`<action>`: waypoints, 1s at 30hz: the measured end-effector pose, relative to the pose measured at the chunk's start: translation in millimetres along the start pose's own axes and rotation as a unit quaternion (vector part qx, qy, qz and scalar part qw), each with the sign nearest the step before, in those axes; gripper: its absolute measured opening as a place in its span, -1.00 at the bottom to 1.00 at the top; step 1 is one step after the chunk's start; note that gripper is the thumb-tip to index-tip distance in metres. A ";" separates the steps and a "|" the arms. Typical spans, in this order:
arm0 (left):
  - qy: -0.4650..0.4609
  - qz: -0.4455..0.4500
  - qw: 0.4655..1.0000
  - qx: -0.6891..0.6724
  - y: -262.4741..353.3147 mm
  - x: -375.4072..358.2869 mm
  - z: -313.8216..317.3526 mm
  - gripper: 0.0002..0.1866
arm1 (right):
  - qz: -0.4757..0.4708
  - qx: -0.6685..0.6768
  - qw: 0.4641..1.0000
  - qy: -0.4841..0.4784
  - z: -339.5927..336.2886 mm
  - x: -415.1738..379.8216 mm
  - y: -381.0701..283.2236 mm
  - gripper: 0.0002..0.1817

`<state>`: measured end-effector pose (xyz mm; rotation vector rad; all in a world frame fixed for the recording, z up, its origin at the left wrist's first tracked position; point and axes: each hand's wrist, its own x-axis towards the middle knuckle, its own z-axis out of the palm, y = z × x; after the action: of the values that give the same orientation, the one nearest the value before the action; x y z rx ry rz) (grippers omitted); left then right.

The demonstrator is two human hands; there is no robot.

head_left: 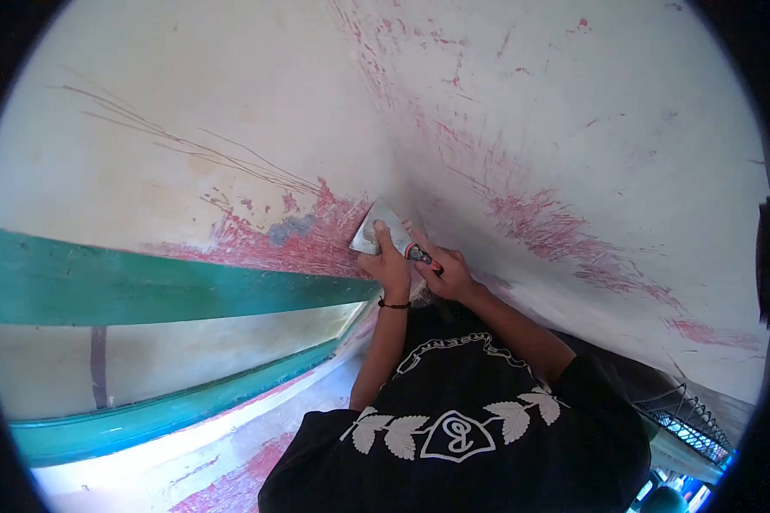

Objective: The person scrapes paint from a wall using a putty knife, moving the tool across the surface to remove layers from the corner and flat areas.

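Two pale wall surfaces met in a corner ahead of you, and you worked right at that seam. You had the wall [188, 111] on the left, chalky cream, scored with thin dark scratches and scraped back to streaky red with a small grey-blue patch near the corner. You faced a second wall [590, 128] on the right, whiter, with red flecks and long red scrape marks running down it. You could see a glossy green band [145, 286] crossing the left surface, and a narrower green strip [162, 410] below it. You wore a black shirt [470, 427] with a white print of leaves around a shield; the arched lettering above it was too warped to read. You held both forearms raised and reaching forward toward the corner, close together. You had your left hand [389, 265], with a thin black band at the wrist, closed over the scraper [375, 231], fingers pressed on the back of its flat, dull metal blade. You had your right hand [449, 274] clenched around the dark handle, which showed a touch of red. You kept the blade tilted against the left wall, its edge on the red patch just beside the corner.
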<state>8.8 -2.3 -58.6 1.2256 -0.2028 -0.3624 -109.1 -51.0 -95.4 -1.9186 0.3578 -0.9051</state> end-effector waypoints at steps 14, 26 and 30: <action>0.009 -0.004 0.999 -0.051 14.9 3.4 9.0 -0.64 | -0.069 -0.124 0.988 0.054 14.1 4.8 2.8 -0.35; 0.011 0.003 1.000 -0.021 10.0 -2.4 11.4 -0.64 | -0.046 -0.045 0.997 0.040 3.3 3.7 4.7 -0.37; 0.005 0.006 1.000 -0.022 8.4 -3.5 6.3 -0.63 | -0.032 -0.054 0.998 0.031 6.5 -0.7 0.7 -0.37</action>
<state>4.7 -4.1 -48.5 1.1818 -0.1930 -0.3484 -104.8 -46.8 -98.1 -2.0151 0.3902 -1.0073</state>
